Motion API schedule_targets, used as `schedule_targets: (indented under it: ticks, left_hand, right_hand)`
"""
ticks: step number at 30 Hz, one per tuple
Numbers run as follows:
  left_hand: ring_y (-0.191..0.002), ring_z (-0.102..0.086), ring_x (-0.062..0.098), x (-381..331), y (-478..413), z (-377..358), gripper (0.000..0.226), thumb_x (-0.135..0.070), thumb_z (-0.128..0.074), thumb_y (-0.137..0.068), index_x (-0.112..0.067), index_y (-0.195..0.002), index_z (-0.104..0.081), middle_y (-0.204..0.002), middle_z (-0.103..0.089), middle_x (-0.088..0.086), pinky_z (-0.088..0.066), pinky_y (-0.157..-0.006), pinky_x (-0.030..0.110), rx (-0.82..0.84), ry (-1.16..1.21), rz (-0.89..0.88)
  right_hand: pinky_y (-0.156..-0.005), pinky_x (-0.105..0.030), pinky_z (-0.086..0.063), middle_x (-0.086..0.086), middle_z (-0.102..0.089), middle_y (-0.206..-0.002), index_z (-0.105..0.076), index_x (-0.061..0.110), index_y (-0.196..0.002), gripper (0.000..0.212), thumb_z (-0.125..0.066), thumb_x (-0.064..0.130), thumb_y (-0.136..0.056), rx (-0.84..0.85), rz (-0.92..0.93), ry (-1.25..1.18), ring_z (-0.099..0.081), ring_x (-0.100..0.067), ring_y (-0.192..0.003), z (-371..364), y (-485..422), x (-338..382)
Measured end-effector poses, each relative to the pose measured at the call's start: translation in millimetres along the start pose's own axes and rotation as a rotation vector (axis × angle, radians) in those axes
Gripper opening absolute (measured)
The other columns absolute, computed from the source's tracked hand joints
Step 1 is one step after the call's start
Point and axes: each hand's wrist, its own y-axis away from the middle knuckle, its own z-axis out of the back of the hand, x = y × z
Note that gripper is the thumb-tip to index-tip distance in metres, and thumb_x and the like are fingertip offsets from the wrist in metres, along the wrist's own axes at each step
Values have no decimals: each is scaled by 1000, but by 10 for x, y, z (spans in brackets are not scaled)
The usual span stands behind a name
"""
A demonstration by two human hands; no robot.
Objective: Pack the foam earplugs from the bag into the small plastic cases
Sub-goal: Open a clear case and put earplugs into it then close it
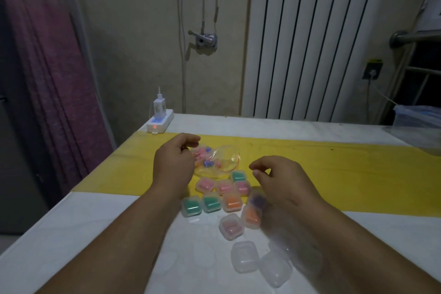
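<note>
The bag of earplugs [218, 162] lies on the table [95, 234] between the hands. The left hand [175, 162] curls at the bag's left edge; whether it grips, I cannot tell. The right hand [282, 180] hangs just right of the bag, loosely curled, empty, with the filled cases [223, 196] just this side of the bag.

Ten filled cases [211, 201], two empty cases [244, 256], one bag [219, 161].
</note>
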Motion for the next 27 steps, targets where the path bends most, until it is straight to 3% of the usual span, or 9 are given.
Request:
schedule_targets:
  ticks: [4,7,11,15,17,21,24,27]
  left_hand:
    - [-95,-56,13,124,-59,-49,34,-3,-53,-88,-25,-109,-68,-104,-65,-7,-50,-81,28,5,-235,-63]
    - [-107,-50,16,181,-98,-114,37,-2,-55,-89,-25,-116,-66,-111,-64,-6,-43,-88,28,21,-399,-128]
    - [-112,-47,16,237,-141,-128,38,-4,-56,-91,-28,-119,-64,-115,-63,-7,-43,-90,29,-30,-440,-73]
    - [-112,-50,14,234,-128,-171,39,-7,-53,-92,-26,-124,-63,-121,-63,-5,-40,-92,26,37,-421,-121]
    - [-105,-54,13,214,-105,-190,46,-4,-48,-91,-29,-130,-56,-124,-62,-5,-43,-87,24,102,-367,-107]
    - [-112,-58,22,227,-67,-220,70,0,-48,-88,-34,-145,-28,-133,-58,0,-50,-88,35,218,-355,-84]
    - [-110,-58,24,242,-74,-231,76,-2,-51,-88,-35,-149,-20,-130,-59,2,-50,-86,36,236,-359,-57]
    - [-112,-58,24,242,-70,-225,76,-2,-50,-88,-34,-149,-19,-130,-58,2,-49,-90,38,242,-356,-25]
  right_hand:
    - [-83,-22,-42,8,-69,-112,-71,27,-113,23,-56,21,-97,42,22,-22,-59,-11,-99,0,-147,75]
    - [-86,-25,-47,5,-71,-105,-70,24,-111,25,-52,15,-96,67,12,-64,-63,-14,-102,-60,-279,139]
    - [-82,-24,-46,2,-72,-104,-72,22,-105,23,-53,12,-96,104,-8,-65,-64,-15,-100,-220,-457,207]
    - [-77,-23,-48,0,-71,-106,-76,22,-102,24,-59,10,-90,139,-1,53,-65,-19,-95,-372,-604,342]
    - [-76,-24,-50,-1,-72,-102,-77,21,-94,22,-60,9,-87,186,18,83,-66,-21,-90,-451,-667,401]
    - [-79,-27,-50,-5,-73,-98,-71,24,-78,23,-57,7,-84,296,72,125,-66,-24,-93,-587,-775,465]
    - [-79,-28,-49,-7,-72,-100,-71,19,-83,18,-57,8,-85,290,64,152,-65,-26,-95,-660,-872,497]
    - [-81,-28,-48,-10,-71,-108,-73,11,-103,18,-62,14,-89,347,42,293,-65,-29,-100,-713,-942,554]
